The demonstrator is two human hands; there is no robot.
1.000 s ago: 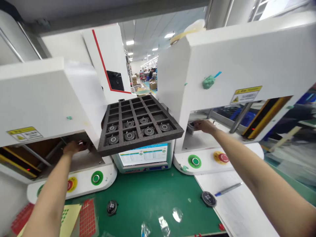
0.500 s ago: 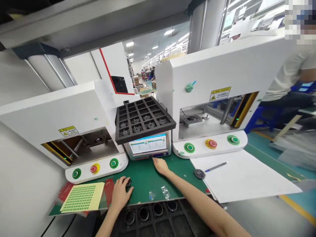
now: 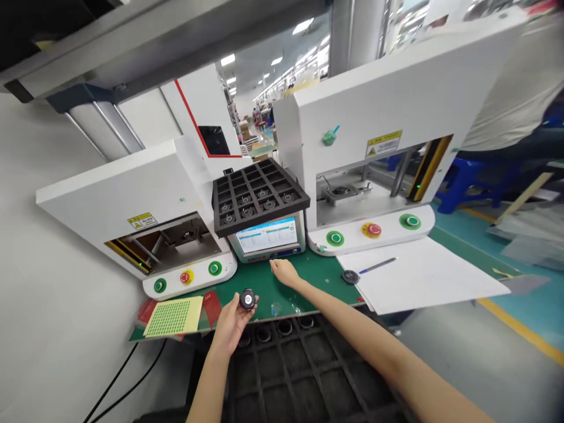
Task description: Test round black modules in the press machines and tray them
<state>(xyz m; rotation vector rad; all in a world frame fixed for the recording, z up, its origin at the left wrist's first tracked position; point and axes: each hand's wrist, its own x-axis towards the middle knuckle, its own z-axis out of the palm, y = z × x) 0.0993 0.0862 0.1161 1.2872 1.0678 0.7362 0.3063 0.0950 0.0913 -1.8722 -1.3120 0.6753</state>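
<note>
In my left hand is a round black disc-shaped part with a white centre, gripped at its edge by fingers and thumb and raised above the front edge of the green bench. My right hand is curled closed in front of the display unit, its fingertips near the buttons on the lower panel. I see nothing in it. On top of the display sits a black divided tray with several round black parts in its front cells. Another round black part lies beside a pen.
White presses stand left and right, with green and red buttons. A yellow sheet of green stickers lies at left, white paper at right. Below the bench edge is a large black divided tray. A person sits at far right.
My left hand has lifted the round black part off the bench and turned it face-up. My right hand stays by the display's panel. The whole view has shifted.
</note>
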